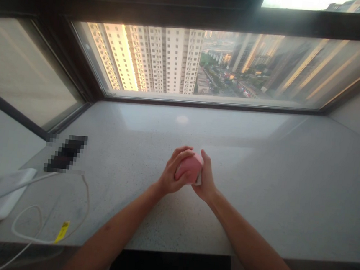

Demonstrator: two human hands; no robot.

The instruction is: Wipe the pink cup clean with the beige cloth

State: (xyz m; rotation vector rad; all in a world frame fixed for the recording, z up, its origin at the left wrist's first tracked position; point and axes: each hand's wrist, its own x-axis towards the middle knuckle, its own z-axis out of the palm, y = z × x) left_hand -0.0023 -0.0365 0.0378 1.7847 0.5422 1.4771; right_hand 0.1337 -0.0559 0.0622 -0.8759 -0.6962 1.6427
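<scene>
A pink object [190,168] with a pale part at its right side is held between my two hands, a little above the grey speckled sill or counter. My left hand [174,172] wraps round its left side, fingers over the top and thumb across the front. Against its right side rests my right hand [206,177], with the pale part at the palm; most of these fingers are hidden behind the object. What the object is cannot be made out.
On the left of the counter [289,182] lie a white power bank [7,199], a white cable [88,202] with a yellow tag [62,232], and a dark pixelated item [66,153]. A window [182,103] in a dark frame runs along the back.
</scene>
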